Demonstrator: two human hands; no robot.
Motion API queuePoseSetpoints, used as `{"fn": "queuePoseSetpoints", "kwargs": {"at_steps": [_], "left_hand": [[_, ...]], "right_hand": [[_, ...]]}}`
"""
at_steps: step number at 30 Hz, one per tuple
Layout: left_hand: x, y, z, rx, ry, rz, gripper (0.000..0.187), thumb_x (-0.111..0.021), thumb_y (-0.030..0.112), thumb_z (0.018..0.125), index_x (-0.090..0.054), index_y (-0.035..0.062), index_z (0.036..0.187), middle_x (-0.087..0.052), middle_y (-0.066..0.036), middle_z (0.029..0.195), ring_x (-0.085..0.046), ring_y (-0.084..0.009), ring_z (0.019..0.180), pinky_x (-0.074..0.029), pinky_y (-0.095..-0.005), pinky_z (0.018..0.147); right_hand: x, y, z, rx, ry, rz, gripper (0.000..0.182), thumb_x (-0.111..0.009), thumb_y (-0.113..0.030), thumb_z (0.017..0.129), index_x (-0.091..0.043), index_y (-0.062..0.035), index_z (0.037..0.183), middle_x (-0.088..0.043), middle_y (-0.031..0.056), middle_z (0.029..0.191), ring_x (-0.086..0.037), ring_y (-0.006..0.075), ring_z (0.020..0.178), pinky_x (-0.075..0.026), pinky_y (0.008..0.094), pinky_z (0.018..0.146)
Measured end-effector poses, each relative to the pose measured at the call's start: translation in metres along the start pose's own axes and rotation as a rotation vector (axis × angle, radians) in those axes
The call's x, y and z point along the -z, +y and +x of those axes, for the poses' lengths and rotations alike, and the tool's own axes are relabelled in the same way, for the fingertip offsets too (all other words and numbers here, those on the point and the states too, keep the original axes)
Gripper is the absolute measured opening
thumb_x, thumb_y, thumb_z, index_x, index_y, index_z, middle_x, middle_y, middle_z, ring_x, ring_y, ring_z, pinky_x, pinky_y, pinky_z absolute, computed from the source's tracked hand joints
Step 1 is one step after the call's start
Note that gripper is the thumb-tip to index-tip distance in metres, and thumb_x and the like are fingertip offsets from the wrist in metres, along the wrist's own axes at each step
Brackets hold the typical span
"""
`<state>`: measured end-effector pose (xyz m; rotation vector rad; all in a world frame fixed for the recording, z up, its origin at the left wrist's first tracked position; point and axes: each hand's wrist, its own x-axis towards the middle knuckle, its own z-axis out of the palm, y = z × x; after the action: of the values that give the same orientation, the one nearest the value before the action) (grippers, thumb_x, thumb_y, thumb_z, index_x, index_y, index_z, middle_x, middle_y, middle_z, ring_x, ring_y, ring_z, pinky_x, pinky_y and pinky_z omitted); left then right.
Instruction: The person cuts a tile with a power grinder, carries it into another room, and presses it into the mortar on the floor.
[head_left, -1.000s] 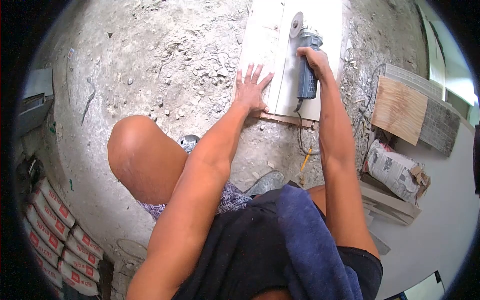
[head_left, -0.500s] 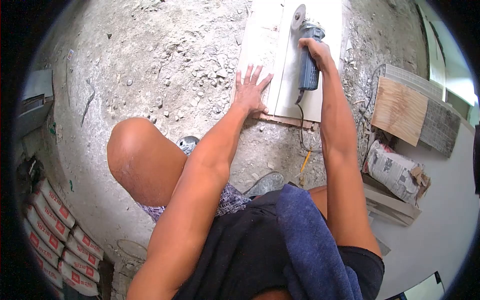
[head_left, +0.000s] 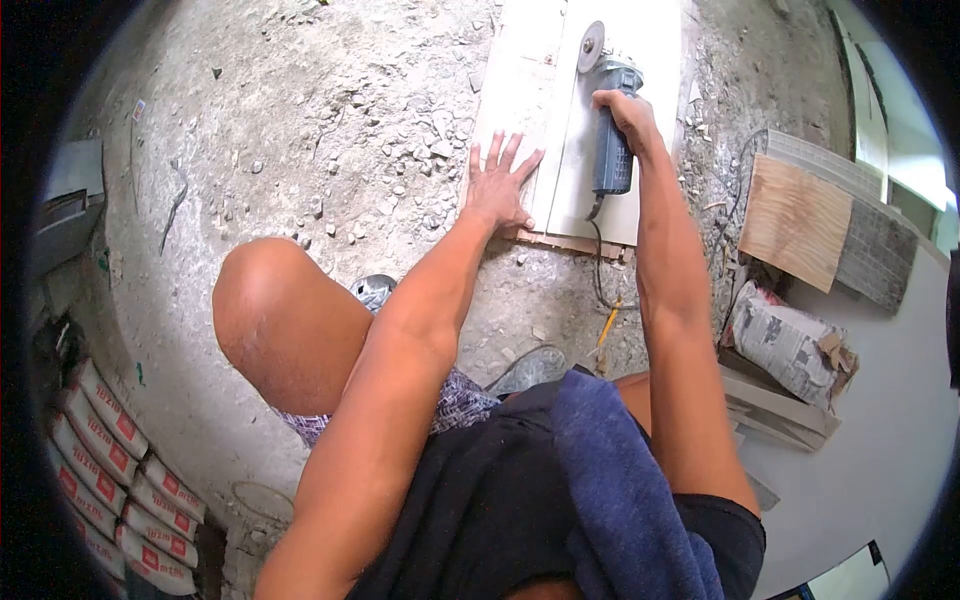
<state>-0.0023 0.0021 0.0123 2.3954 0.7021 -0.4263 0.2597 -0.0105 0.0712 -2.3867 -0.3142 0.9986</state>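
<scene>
My right hand (head_left: 632, 122) is wrapped round the body of a blue-grey angle grinder (head_left: 613, 165). Its thin cutting disc (head_left: 592, 47) stands on edge over a pale, board-like tile (head_left: 600, 205), close to the long line running down it. From the grinder's rear a dark cord (head_left: 601, 265) trails toward me. My left hand (head_left: 497, 187) lies flat with fingers spread on the left part of the pale surface, near its front corner. Reddish-brown material (head_left: 570, 243) shows under the tile's front edge.
Rubble and small stones (head_left: 425, 155) cover the rough floor on the left. Several stacked cement bags (head_left: 110, 420) stand at lower left. To the right lie a plywood piece (head_left: 797, 220), a grey tile (head_left: 877, 255) and a crumpled paper sack (head_left: 785, 345). A yellow pencil-like stick (head_left: 608, 325) lies near my foot.
The grinder in my right hand has moved slightly toward me and a little left along the tile. My left hand stays pressed in the same place.
</scene>
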Motion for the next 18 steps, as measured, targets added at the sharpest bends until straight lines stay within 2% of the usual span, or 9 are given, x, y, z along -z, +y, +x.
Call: {"fn": "queuePoseSetpoints", "kwargs": {"at_steps": [2, 4, 10, 18], "left_hand": [[0.0, 0.0, 0.001, 0.0, -0.005, 0.018, 0.135, -0.09, 0.06, 0.047, -0.016, 0.0407, 0.158, -0.003, -0.01, 0.168, 0.007, -0.0348, 0.154, 0.004, -0.0614, 0.119], [0.0, 0.0, 0.0, -0.003, -0.003, 0.011, 0.135, -0.09, 0.061, 0.047, -0.016, 0.0407, 0.158, -0.003, -0.01, 0.168, 0.007, -0.0348, 0.154, 0.004, -0.0615, 0.119], [0.001, -0.001, 0.0, -0.002, -0.004, 0.006, 0.135, -0.089, 0.062, 0.047, -0.016, 0.0407, 0.158, -0.003, -0.01, 0.168, 0.008, -0.0348, 0.154, 0.004, -0.0614, 0.119], [0.005, 0.001, -0.002, 0.004, -0.014, -0.026, 0.132, -0.09, 0.059, 0.049, -0.018, 0.0397, 0.158, -0.004, -0.008, 0.168, 0.009, -0.0328, 0.154, 0.007, -0.0603, 0.12]], "right_hand": [[-0.002, -0.002, 0.0, 0.0, 0.034, 0.01, 0.037, -0.075, -0.029, 0.061, -0.068, 0.0041, 0.076, -0.065, 0.0103, 0.073, -0.06, 0.0206, 0.061, -0.051, 0.0352, 0.058], [-0.002, -0.001, -0.001, 0.02, 0.022, 0.041, 0.026, -0.073, -0.031, 0.065, -0.069, -0.0057, 0.069, -0.061, 0.0042, 0.07, -0.053, 0.0163, 0.056, -0.043, 0.0316, 0.053], [-0.003, -0.007, 0.002, 0.012, 0.051, 0.028, 0.029, -0.074, -0.027, 0.063, -0.066, -0.0016, 0.074, -0.06, 0.0053, 0.07, -0.054, 0.0169, 0.056, -0.043, 0.0314, 0.052], [0.0, -0.017, 0.019, 0.021, 0.039, 0.044, 0.028, -0.074, -0.025, 0.061, -0.066, -0.0016, 0.075, -0.06, 0.0058, 0.07, -0.054, 0.0171, 0.056, -0.044, 0.0319, 0.051]]}}
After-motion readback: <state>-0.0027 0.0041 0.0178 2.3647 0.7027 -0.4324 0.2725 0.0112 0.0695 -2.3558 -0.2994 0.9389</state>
